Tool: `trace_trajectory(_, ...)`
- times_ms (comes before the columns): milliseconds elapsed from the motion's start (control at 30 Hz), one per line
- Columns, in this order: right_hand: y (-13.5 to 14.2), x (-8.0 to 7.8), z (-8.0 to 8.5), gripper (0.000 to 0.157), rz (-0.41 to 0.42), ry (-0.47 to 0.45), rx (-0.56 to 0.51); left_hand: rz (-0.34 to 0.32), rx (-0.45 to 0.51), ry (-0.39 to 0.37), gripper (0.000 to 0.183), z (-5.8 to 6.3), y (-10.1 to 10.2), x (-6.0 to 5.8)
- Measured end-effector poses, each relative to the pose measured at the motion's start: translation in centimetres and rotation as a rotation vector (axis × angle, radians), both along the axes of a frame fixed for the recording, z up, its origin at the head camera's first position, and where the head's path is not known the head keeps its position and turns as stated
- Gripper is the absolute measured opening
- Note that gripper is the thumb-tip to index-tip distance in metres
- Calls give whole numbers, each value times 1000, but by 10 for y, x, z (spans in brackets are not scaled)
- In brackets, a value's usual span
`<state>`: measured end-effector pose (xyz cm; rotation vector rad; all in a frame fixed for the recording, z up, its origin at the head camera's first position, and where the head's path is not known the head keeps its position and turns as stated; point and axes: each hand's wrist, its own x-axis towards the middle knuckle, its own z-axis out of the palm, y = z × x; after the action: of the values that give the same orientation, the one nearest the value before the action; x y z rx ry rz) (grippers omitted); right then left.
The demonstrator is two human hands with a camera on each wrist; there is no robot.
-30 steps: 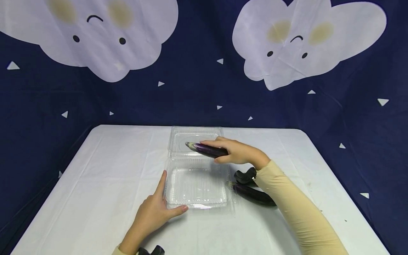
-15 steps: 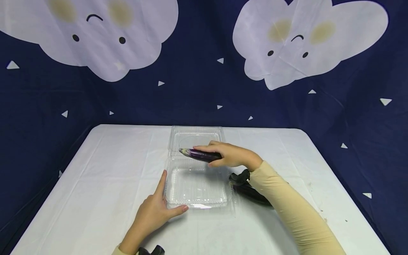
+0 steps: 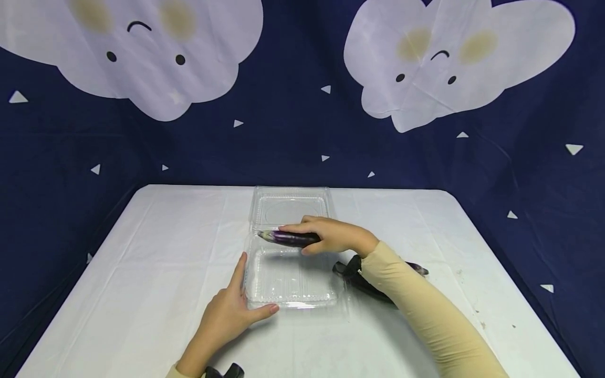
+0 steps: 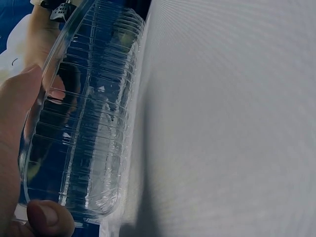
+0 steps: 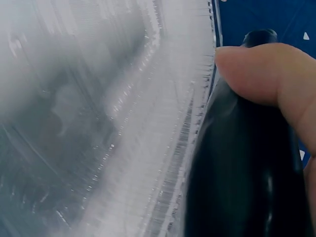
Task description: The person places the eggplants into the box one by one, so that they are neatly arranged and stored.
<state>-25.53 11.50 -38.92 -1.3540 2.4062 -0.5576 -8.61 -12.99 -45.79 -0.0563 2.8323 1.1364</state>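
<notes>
My right hand point(image 3: 333, 235) grips a dark purple eggplant point(image 3: 288, 239) over the hinge side of a clear plastic clamshell container point(image 3: 293, 303). The eggplant's pale stem end points left, and its shadow falls in the tray. In the right wrist view the thumb point(image 5: 266, 74) presses on the glossy skin of the eggplant point(image 5: 242, 168), beside the ribbed rim. My left hand point(image 3: 231, 315) holds the container's near left corner, fingers along the left side and thumb at the front edge. The left wrist view shows the thumb and a finger at the rim of the container point(image 4: 94, 133).
The container's lid point(image 3: 290, 205) lies folded open toward the back of the white table point(image 3: 179, 252). Right of the tray, an eggplant point(image 3: 373, 291) lies partly under my right sleeve, and another eggplant's tip point(image 3: 418, 269) shows beyond it. A dark blue curtain point(image 3: 283, 142) hangs behind.
My right hand has moved left and toward me with the eggplant, from above the lid to above the tray's back edge. The left hand and the container have stayed put.
</notes>
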Motion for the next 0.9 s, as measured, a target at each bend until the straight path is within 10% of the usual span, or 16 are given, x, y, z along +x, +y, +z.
trace_trajectory(900,-6,16,-10,69,35,122,120,8,-3,-13,134,2,0,0)
